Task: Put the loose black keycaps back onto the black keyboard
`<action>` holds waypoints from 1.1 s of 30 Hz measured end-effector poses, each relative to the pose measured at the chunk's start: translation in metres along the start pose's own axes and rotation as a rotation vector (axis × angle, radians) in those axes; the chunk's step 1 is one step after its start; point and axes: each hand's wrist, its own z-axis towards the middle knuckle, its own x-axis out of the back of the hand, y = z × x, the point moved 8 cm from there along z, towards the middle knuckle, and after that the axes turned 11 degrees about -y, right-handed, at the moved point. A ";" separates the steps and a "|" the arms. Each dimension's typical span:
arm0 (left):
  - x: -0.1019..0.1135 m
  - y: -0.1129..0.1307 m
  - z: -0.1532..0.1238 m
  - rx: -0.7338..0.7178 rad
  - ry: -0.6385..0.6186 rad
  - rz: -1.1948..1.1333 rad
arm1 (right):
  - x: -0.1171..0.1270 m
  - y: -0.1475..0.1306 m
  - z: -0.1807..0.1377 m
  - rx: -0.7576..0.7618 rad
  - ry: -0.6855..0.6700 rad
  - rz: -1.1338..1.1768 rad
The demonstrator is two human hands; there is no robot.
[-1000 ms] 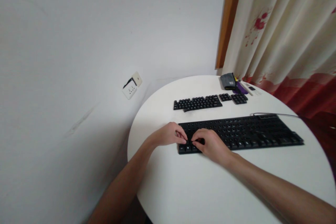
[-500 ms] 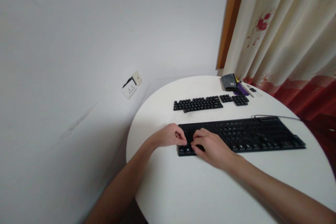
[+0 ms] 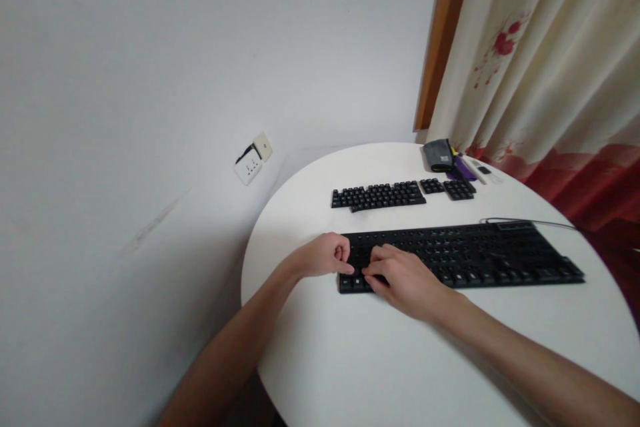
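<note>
A black keyboard (image 3: 480,257) lies flat on the white round table (image 3: 360,353). Caps sit along its front row, while farther back much of it shows bare key positions. My left hand (image 3: 325,255) is at its left end, fingers curled in and thumb tip down on the keys near the front corner. Close beside it, my right hand (image 3: 400,277) rests over the front left keys with fingers bent together in a pinch. Whatever may be between the fingertips of either hand is too small or hidden to make out.
Behind the keyboard lie rows of loose black keycaps (image 3: 380,196), with smaller groups (image 3: 459,189) to their right. A grey pouch (image 3: 439,155), a purple cloth (image 3: 464,169) and a white stick-like item (image 3: 474,171) sit at the back right. A cable (image 3: 530,221) runs off rightward.
My left fingers have curled in a little more, and the thumb has shifted slightly. My right hand stays almost in place. The view has moved slightly.
</note>
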 end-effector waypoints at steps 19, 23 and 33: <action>0.021 0.004 0.003 -0.115 0.196 -0.085 | 0.010 0.028 -0.005 -0.044 0.182 0.208; 0.020 0.006 0.003 -0.151 0.176 -0.081 | -0.002 0.012 -0.004 0.029 0.108 0.179; 0.045 -0.010 0.005 -0.083 0.571 0.065 | -0.009 -0.015 -0.004 0.064 0.106 -0.001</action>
